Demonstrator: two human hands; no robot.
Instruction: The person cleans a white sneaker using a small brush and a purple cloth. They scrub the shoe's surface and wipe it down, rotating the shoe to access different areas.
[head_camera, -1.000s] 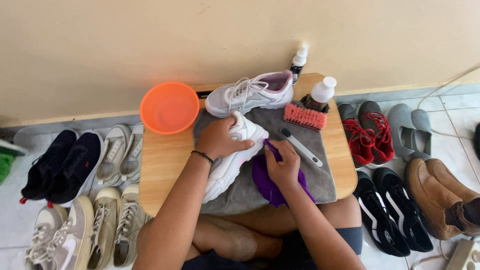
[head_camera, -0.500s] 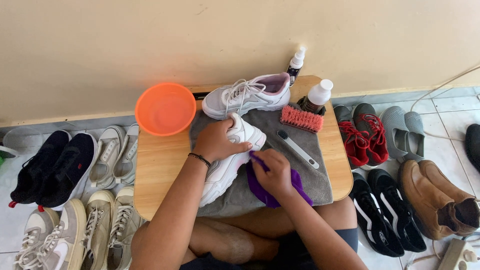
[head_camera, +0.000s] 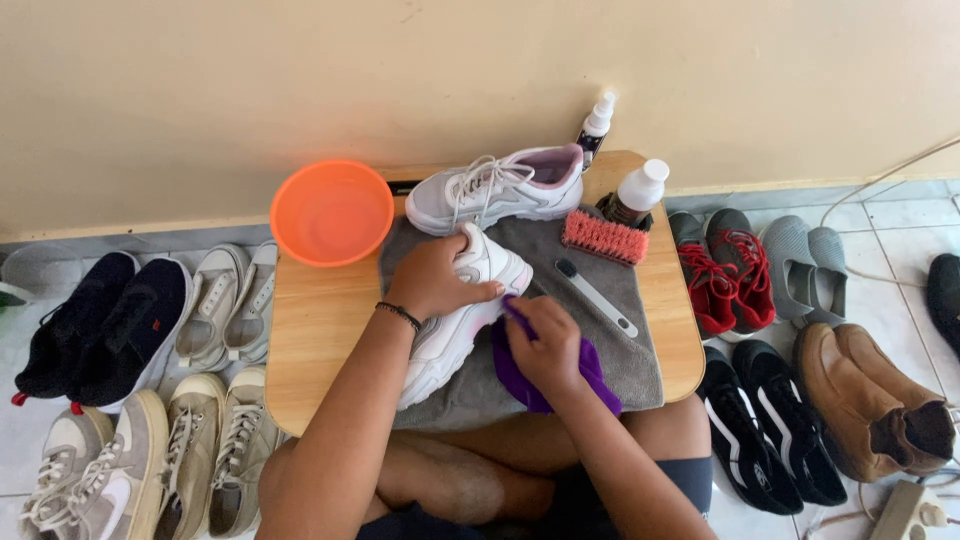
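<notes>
while my right hand stayed bunched around the purple cloth, it had slid up to the side of the white sneaker. my left hand still clamped the shoe's upper, pinning it on the grey towel over the wooden table. that shift meant wiping went on along the smooth sole edge. beyond lay a bristly pink brush and a glossy round orange bowl.
</notes>
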